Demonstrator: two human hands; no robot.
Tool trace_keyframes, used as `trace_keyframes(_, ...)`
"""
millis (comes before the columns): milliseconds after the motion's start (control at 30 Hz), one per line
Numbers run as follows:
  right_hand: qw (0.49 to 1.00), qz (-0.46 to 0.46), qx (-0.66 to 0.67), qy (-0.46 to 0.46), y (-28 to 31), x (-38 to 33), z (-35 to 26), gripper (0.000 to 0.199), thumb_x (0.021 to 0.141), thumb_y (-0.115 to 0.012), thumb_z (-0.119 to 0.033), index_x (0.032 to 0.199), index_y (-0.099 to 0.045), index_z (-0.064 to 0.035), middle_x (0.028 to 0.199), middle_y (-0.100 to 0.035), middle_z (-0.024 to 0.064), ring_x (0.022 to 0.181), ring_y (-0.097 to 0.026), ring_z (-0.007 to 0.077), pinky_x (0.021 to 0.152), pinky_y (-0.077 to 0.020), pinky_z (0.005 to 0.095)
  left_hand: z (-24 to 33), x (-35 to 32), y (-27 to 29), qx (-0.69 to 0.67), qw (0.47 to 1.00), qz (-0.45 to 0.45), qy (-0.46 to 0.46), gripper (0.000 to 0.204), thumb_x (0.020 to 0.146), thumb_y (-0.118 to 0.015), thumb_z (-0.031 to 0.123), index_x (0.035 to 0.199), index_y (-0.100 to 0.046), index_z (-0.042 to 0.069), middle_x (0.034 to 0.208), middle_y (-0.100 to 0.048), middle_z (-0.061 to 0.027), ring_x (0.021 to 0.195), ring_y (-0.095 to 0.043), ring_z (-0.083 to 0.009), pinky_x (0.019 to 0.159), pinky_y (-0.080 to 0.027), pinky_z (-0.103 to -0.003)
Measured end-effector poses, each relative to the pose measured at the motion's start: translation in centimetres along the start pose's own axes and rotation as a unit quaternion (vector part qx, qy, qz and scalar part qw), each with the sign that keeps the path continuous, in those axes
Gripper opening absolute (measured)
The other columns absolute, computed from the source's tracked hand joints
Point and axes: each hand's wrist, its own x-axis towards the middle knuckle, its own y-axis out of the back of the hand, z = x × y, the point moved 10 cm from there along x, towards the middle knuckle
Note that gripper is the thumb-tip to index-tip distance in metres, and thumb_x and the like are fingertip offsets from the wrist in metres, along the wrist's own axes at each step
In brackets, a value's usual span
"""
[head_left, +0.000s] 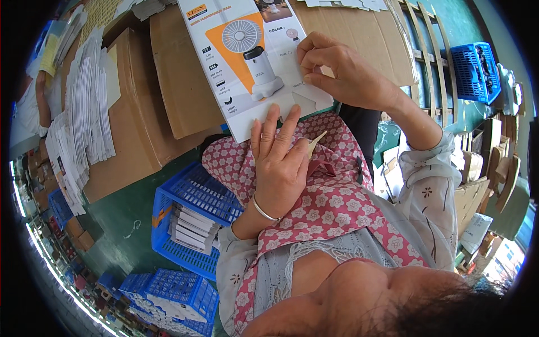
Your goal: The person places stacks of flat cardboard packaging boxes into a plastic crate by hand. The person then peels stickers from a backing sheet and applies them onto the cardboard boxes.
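A white printed carton sheet (236, 70) with a picture of a small fan on orange lies tilted over brown cardboard, its near end reaching over my lap. My left hand (279, 154) rests on its near edge, fingers stretched out and flat. A pale, pointed sliver (318, 140) sticks out beside that thumb; whether it is gripped is hidden. At the sheet's right edge my right hand (339, 70) is curled, with thumb and forefinger pinched together. What lies between those fingertips cannot be made out. A grey cut-out patch (305, 101) shows near the sheet's lower right corner.
Stacked white card pieces (84, 112) lie on a brown carton (129, 118) at left. Below it, a blue crate (188, 210) holds flat white boxes. Another blue crate (474, 73) stands at far right beside wooden slats (432, 62). A co-worker's arm (42, 98) shows at far left.
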Motion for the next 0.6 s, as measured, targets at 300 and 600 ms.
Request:
trace_keyframes(300,1.0,-0.018,0.025,-0.003,-0.3,0.1,0.3,0.004,0.082,-0.062,-0.001,0.078,-0.061,-0.0006,0.103,-0.052,0.0097,0.092,-0.055,0.0223,0.079,-0.0482,0.0316,0.0,-0.1,0.0,-0.007,1.0,0.001,-0.001,0.008,0.08,-0.067,0.009,0.08,-0.063,0.002,0.139,-0.048,-0.0112,0.135,-0.033,-0.0366,0.112,-0.017,-0.051)
trace_keyframes(600,0.997,0.028,-0.073,0.029,-0.4,-0.2,-0.8,0.006,0.08,-0.065,-0.001,0.079,-0.059,0.0008,0.104,-0.054,0.0109,0.093,-0.056,0.0251,0.078,-0.049,0.0335,-0.3,-0.2,0.0,-0.001,1.0,0.0,0.003,0.006,0.075,-0.066,0.003,0.081,-0.066,0.005,0.137,-0.051,-0.0105,0.134,-0.035,-0.036,0.111,-0.02,-0.052)
